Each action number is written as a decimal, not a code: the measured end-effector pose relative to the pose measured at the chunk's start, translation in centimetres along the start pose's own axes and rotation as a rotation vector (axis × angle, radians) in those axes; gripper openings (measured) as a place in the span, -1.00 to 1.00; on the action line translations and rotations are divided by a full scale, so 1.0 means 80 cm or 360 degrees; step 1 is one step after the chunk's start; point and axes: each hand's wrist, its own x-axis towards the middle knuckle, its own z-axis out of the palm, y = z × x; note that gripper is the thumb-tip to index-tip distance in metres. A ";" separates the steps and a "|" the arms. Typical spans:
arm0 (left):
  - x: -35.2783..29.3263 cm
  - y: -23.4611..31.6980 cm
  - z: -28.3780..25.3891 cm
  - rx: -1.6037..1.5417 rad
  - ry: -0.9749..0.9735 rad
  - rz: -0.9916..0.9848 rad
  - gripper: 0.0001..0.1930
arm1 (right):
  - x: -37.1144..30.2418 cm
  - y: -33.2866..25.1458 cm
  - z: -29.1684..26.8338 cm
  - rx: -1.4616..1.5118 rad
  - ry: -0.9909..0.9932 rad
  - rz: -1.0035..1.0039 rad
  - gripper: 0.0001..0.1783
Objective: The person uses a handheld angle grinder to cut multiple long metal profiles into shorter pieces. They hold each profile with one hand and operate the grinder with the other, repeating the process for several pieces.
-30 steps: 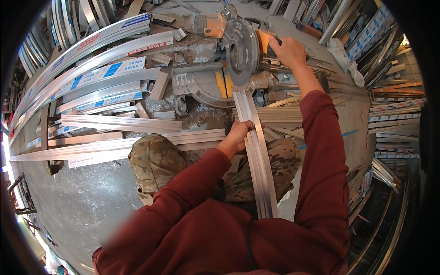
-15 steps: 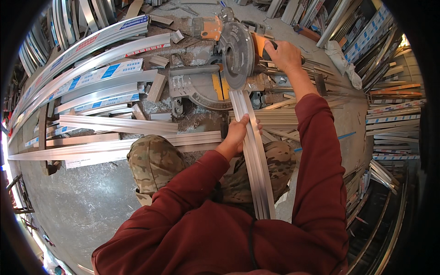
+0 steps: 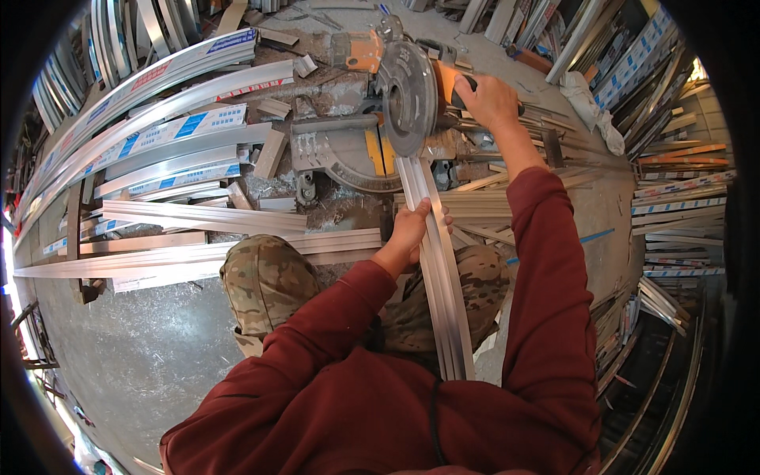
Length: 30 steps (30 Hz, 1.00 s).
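My left hand (image 3: 411,229) is closed round a long silver aluminium profile (image 3: 446,294), its fingertips showing at the far side. The profile runs from my lap away from me, its far end at the front of the mitre saw's base (image 3: 336,158). My right hand (image 3: 488,101) grips the black and orange handle (image 3: 459,89) of the mitre saw. The saw's round blade (image 3: 408,99) is up over the base, just beyond the profile's far end. A yellow insert (image 3: 375,152) lines the slot in the base.
Long aluminium profiles (image 3: 178,131), some with printed film, lie stacked to the left. More profiles (image 3: 237,218) lie before my knees. Offcuts (image 3: 271,152) are scattered beside the saw. Racks of strips (image 3: 681,190) stand at the right, with a white cloth (image 3: 590,107) near them.
My right hand and the saw head have shifted very slightly. My left hand and the profile stay in nearly the same place.
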 end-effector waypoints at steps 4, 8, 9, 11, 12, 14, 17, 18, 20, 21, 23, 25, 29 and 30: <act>0.002 0.001 -0.003 0.0003 -0.0037 -0.0023 -0.65 | -0.002 0.000 0.002 0.0016 -0.0019 0.0017 -0.35; 0.004 -0.002 0.000 -0.0036 -0.0011 0.0029 -0.66 | -0.004 0.006 0.009 -0.0012 0.0064 -0.0006 -0.35; 0.003 -0.002 0.000 -0.0028 -0.0004 0.0036 -0.66 | -0.004 0.004 0.008 -0.0004 0.0049 -0.0001 -0.35; 0.002 -0.001 0.000 -0.0021 -0.0005 0.0043 -0.67 | -0.004 0.002 0.006 0.0011 0.0019 0.0010 -0.35; 0.002 0.000 0.000 -0.0022 -0.0013 0.0043 -0.67 | -0.005 0.001 0.005 0.0018 0.0015 0.0011 -0.34; 0.002 0.001 0.001 -0.0022 -0.0022 0.0039 -0.67 | -0.007 -0.002 0.002 0.0032 0.0007 0.0011 -0.34; 0.001 0.001 0.002 -0.0025 -0.0016 0.0042 -0.67 | -0.007 -0.001 0.004 0.0025 0.0036 0.0000 -0.34; 0.003 0.000 0.002 -0.0028 -0.0010 0.0055 -0.66 | -0.006 0.000 0.006 0.0009 0.0053 0.0003 -0.34; 0.003 -0.001 0.000 -0.0015 -0.0015 0.0030 -0.66 | -0.003 0.003 0.009 -0.0024 0.0088 0.0009 -0.34; 0.002 0.000 -0.002 0.0003 -0.0025 -0.0009 -0.65 | -0.001 0.003 0.009 -0.0025 0.0085 0.0010 -0.34; 0.001 0.001 -0.002 0.0001 -0.0026 -0.0039 -0.65 | 0.003 0.004 0.007 -0.0027 0.0079 0.0013 -0.34; 0.001 0.000 -0.001 -0.0040 -0.0001 -0.0015 -0.64 | 0.006 0.002 0.005 -0.0034 0.0026 0.0034 -0.34; 0.003 -0.003 -0.001 0.0000 0.0036 -0.0002 -0.65 | 0.008 0.004 0.005 -0.0031 0.0022 0.0040 -0.34; 0.004 -0.003 -0.002 0.0000 0.0029 0.0000 -0.66 | 0.007 0.003 0.005 -0.0036 0.0016 0.0039 -0.34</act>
